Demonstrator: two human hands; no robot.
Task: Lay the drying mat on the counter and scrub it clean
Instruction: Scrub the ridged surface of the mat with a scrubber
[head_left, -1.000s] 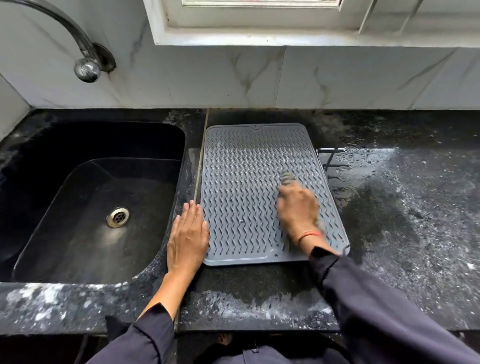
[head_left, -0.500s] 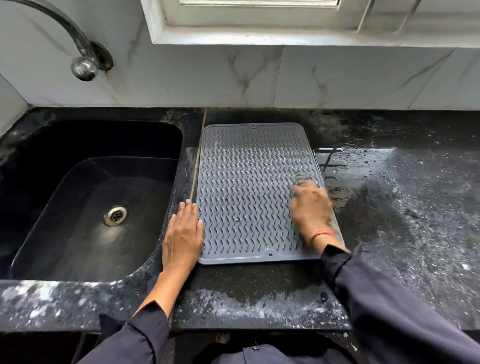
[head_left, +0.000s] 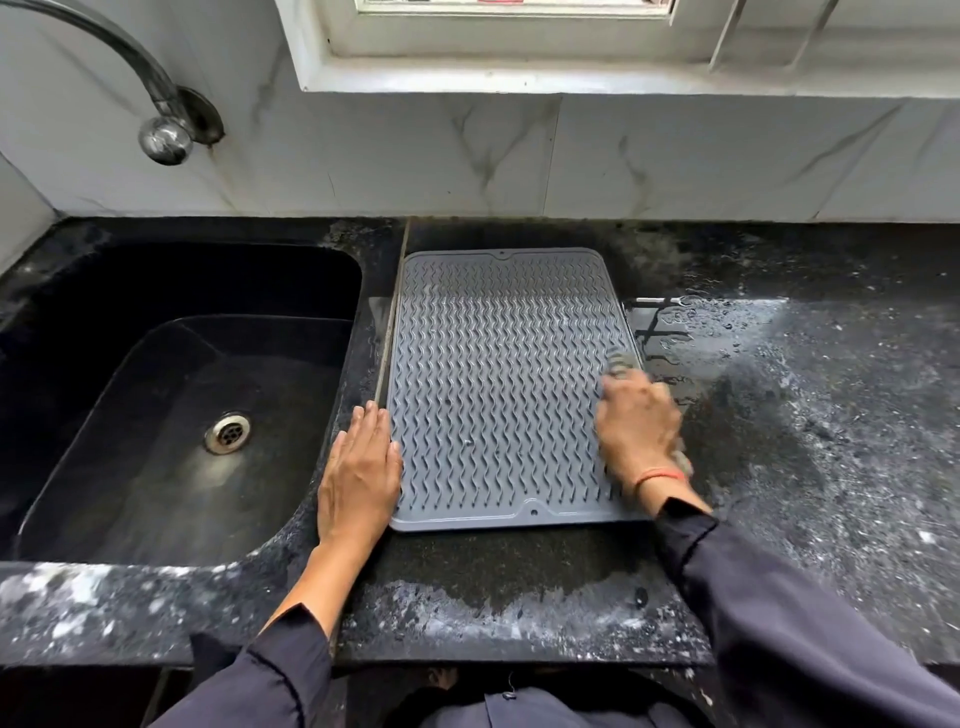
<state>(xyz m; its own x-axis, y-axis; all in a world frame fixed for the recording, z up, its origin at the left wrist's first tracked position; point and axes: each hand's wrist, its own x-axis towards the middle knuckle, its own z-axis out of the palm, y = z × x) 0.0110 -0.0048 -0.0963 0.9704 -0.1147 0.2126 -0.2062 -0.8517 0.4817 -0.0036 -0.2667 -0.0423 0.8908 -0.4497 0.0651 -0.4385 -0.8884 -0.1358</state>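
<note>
Scrubbing underway: right hand (head_left: 638, 422) clenched on a blurred grey scrubber (head_left: 619, 362) over the ribbed grey silicone mat (head_left: 493, 384), flat left hand (head_left: 358, 475) bracing beside; next strokes probably need leftward coverage.

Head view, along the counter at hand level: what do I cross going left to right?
sink → left hand → drying mat → right hand with scrubber → wet counter

— Any lettering, brand or number to read here?
— None. The drying mat (head_left: 498, 384) carries only a wavy raised pattern, and the desk (head_left: 831, 415), sink (head_left: 156, 415) and wall tiles (head_left: 675, 156) bear no readable marks.
</note>
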